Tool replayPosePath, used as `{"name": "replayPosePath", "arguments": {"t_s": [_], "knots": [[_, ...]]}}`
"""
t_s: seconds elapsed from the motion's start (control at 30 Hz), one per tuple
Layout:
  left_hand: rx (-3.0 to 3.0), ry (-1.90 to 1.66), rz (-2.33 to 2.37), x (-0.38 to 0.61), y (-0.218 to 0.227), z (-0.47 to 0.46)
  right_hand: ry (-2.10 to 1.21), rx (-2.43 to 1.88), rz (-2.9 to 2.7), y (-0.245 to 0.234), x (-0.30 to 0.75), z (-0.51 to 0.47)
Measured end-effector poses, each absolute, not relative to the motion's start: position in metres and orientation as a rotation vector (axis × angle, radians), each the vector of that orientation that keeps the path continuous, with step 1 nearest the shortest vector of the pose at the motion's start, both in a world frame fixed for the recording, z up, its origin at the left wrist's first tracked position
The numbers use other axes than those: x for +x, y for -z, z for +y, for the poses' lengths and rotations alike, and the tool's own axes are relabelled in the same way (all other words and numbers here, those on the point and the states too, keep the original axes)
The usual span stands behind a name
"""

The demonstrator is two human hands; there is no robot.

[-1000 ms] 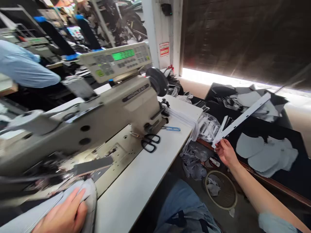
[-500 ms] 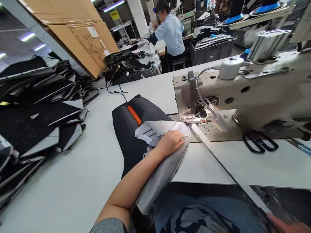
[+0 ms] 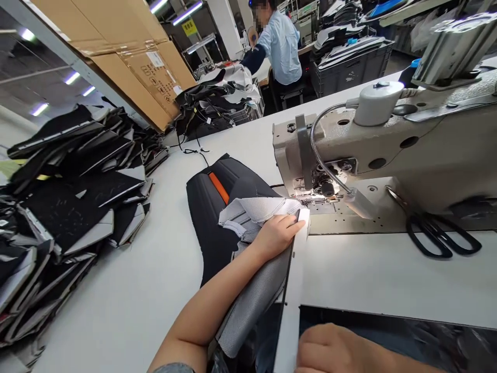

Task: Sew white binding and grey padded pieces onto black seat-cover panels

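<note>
My left hand (image 3: pixel 276 235) presses down on a grey mesh fabric piece (image 3: pixel 256 290), fingers curled over its edge just in front of the needle area of the sewing machine (image 3: pixel 384 150). Under the mesh lies a black panel with an orange stripe (image 3: pixel 217 189). A long white strip (image 3: pixel 293 290) runs along the mesh edge from the needle toward me. My right hand (image 3: pixel 334 349) sits at the bottom edge, closed on the near end of that strip.
Black scissors (image 3: pixel 438 235) lie on the machine bed to the right. A heap of black and grey cut pieces (image 3: pixel 66 207) fills the table's left side. Cardboard boxes (image 3: pixel 128 57) stand behind. A person in a light blue shirt (image 3: pixel 281 44) works at a far table.
The view swung left from the bin side to the needle area. My right hand brought the white strip over and laid it along the mesh edge; my left hand stayed on the fabric.
</note>
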State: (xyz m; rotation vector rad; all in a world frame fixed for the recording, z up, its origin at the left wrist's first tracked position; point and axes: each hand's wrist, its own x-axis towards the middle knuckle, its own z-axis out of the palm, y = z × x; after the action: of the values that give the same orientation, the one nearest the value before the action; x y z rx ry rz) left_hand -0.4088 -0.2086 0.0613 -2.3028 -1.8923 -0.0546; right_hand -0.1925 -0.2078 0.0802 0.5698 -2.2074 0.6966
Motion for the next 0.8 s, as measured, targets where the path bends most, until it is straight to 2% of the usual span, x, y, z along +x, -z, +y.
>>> {"name": "replayPosePath", "arguments": {"t_s": [0.07, 0.23, 0.37, 0.57, 0.8], "knots": [[-2.296, 0.131, -1.895, -0.411, -0.06, -0.211, -0.604, 0.475, -2.185, -0.077, -0.201, -0.186], [-2.297, 0.216, -1.874, -0.415, -0.061, -0.213, -0.244, -0.141, -2.515, -0.041, -0.216, -0.107], [-2.33, 0.115, -1.949, -0.413, -0.07, -0.208, -0.043, -0.074, -2.671, -0.019, -0.227, -0.082], [-2.102, -0.332, -2.209, -0.391, -0.079, -0.185, -0.085, -0.073, -2.673, -0.02, -0.23, -0.085], [-1.987, -0.42, -2.286, -0.373, -0.077, -0.169, -0.163, -0.082, -2.626, -0.018, -0.228, -0.086]]}}
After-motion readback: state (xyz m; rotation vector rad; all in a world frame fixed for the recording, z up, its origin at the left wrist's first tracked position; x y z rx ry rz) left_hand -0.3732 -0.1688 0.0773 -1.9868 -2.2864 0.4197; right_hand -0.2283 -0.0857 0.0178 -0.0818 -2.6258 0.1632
